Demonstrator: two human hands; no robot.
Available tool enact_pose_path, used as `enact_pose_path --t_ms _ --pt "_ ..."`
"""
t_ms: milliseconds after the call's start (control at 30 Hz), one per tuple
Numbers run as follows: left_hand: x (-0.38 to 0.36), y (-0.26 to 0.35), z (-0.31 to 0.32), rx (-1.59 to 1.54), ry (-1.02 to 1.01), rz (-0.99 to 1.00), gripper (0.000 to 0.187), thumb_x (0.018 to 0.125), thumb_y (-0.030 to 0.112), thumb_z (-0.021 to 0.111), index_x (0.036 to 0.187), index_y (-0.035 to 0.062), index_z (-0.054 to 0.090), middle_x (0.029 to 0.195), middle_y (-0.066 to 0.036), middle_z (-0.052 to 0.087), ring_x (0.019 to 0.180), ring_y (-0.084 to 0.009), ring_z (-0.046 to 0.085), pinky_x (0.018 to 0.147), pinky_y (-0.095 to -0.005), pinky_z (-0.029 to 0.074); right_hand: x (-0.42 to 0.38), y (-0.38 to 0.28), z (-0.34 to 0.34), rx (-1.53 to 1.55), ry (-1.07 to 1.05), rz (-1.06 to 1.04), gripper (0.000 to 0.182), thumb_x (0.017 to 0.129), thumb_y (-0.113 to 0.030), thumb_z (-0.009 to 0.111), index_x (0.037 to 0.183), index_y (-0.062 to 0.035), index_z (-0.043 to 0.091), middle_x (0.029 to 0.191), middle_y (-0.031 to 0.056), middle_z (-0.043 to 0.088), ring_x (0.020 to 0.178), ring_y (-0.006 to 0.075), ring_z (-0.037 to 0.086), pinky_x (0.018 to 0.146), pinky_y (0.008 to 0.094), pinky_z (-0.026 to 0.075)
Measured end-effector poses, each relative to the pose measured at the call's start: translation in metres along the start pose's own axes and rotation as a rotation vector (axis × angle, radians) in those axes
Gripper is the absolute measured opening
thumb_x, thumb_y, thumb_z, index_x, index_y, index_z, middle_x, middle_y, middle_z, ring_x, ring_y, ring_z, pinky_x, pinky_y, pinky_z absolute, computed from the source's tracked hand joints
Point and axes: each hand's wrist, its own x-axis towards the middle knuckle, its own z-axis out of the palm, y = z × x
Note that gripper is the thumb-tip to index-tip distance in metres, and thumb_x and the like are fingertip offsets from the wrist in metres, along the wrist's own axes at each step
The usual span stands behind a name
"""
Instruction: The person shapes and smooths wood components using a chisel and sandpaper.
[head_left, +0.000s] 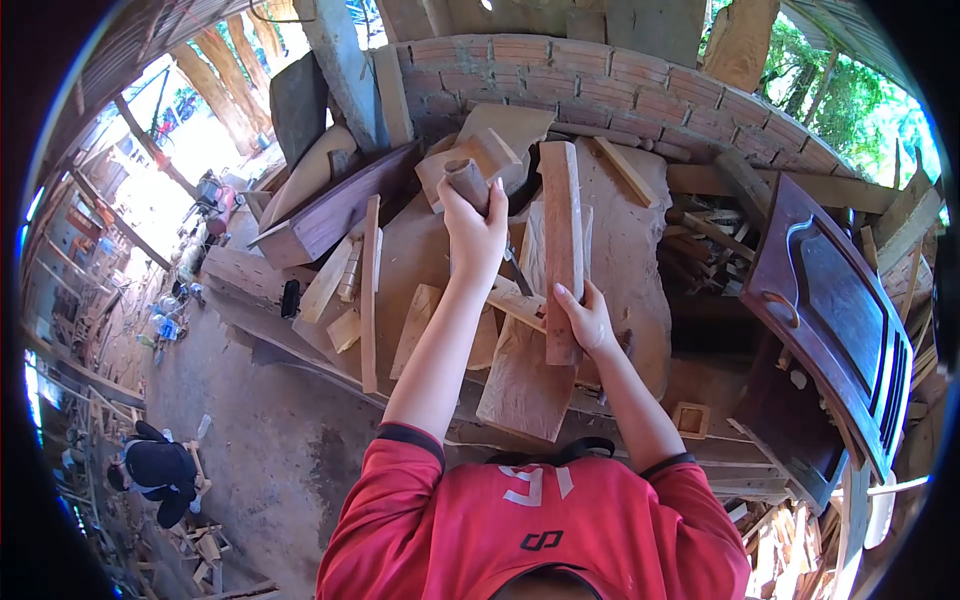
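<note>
My left hand is raised and closed round a brown wooden handle, whose top sticks out above the fingers; its lower end is hidden. A long squared wooden beam stands to the right, pointing away from me. Near its lower end my right hand grips its right side, thumb on the upper face. Under the beam's near end lies a wide wooden board. A narrower strip with notches crosses beside the beam, partly hidden by it.
Loose wood pieces and a thin upright slat lie on the workbench. A dark panelled door leans at the right. A brick wall runs behind. Another person is low at the far left. A small square frame sits right.
</note>
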Motion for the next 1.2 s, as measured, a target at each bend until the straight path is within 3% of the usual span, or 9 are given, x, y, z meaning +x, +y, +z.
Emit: enact_pose_path --t_ms 167,267,433,533,667,767,867,967,1200 --pt "0.003 -0.012 0.005 -0.026 -0.084 -0.012 0.037 0.080 0.014 0.062 0.103 -0.0024 0.038 0.079 -0.016 0.055 0.064 -0.0251 0.055 0.061 -0.0347 0.045 0.000 -0.002 0.000 0.035 0.008 0.034 0.044 0.085 -0.028 0.061 0.107 0.0060 0.043 0.078 0.0143 0.060 0.060 0.0206 0.062 0.053 0.0316 0.053" --pt "0.002 -0.011 0.009 -0.116 -0.145 -0.140 0.035 0.079 0.013 0.062 0.100 -0.0020 0.038 0.077 -0.016 0.055 0.063 -0.0245 0.055 0.059 -0.0345 0.045 0.001 -0.001 -0.001 0.061 -0.002 0.036 0.045 0.085 -0.028 0.061 0.107 0.0061 0.042 0.078 0.0149 0.060 0.059 0.0214 0.062 0.052 0.0325 0.053" --pt "-0.001 -0.004 0.015 -0.100 -0.120 0.031 0.036 0.079 0.010 0.062 0.102 -0.0021 0.038 0.076 -0.014 0.054 0.063 -0.0223 0.054 0.060 -0.0331 0.045 0.001 -0.001 -0.002 0.068 -0.006 0.030 0.044 0.085 -0.028 0.060 0.106 0.0059 0.043 0.076 0.0154 0.060 0.057 0.0227 0.062 0.052 0.0330 0.052" --pt "0.000 -0.005 0.015 -0.124 -0.143 -0.055 0.036 0.079 0.010 0.062 0.103 -0.0023 0.038 0.076 -0.013 0.054 0.062 -0.0209 0.053 0.060 -0.0334 0.045 0.002 -0.001 -0.003 0.078 -0.009 0.021 0.043 0.085 -0.028 0.060 0.105 0.0056 0.043 0.075 0.0156 0.060 0.056 0.0231 0.062 0.052 0.0327 0.051" --pt "0.004 -0.008 0.014 -0.096 -0.110 0.015 0.036 0.079 0.010 0.062 0.103 -0.0020 0.038 0.076 -0.012 0.054 0.061 -0.0191 0.051 0.059 -0.0325 0.044 0.001 -0.004 -0.003 0.101 -0.004 0.021 0.042 0.086 -0.029 0.059 0.104 0.0052 0.043 0.074 0.0155 0.060 0.056 0.0234 0.061 0.053 0.0323 0.051" --pt "0.016 -0.032 0.009 -0.180 -0.144 -0.120 0.033 0.079 0.010 0.062 0.101 -0.0011 0.040 0.077 -0.009 0.052 0.061 -0.0149 0.049 0.055 -0.0276 0.041 0.005 0.002 -0.007 0.103 -0.001 0.027 0.043 0.086 -0.029 0.059 0.105 0.0053 0.042 0.075 0.0156 0.060 0.056 0.0235 0.061 0.053 0.0326 0.051" --pt "0.029 -0.043 -0.004 -0.475 -0.052 -0.371 0.028 0.079 0.004 0.058 0.100 0.0009 0.040 0.070 -0.005 0.050 0.055 -0.0108 0.049 0.052 -0.0251 0.042 0.007 0.001 -0.011 0.125 0.001 0.023 0.043 0.086 -0.029 0.059 0.105 0.0055 0.042 0.076 0.0156 0.059 0.057 0.0237 0.062 0.053 0.0332 0.052" --pt "0.029 -0.050 -0.011 -0.510 0.073 -0.369 0.026 0.080 0.001 0.055 0.100 0.0011 0.039 0.065 -0.005 0.049 0.050 -0.0106 0.049 0.047 -0.0245 0.041 0.006 0.001 -0.009 0.143 0.012 0.023 0.044 0.086 -0.029 0.059 0.106 0.0058 0.042 0.077 0.0154 0.059 0.057 0.0237 0.062 0.053 0.0336 0.052" --pt "0.028 -0.042 -0.011 -0.388 0.080 -0.312 0.026 0.081 0.004 0.056 0.101 0.0006 0.038 0.065 -0.005 0.049 0.050 -0.0101 0.050 0.047 -0.0242 0.042 0.007 0.002 -0.010 0.146 0.017 0.017 0.043 0.086 -0.029 0.060 0.105 0.0056 0.042 0.076 0.0147 0.059 0.057 0.0234 0.062 0.053 0.0330 0.052"
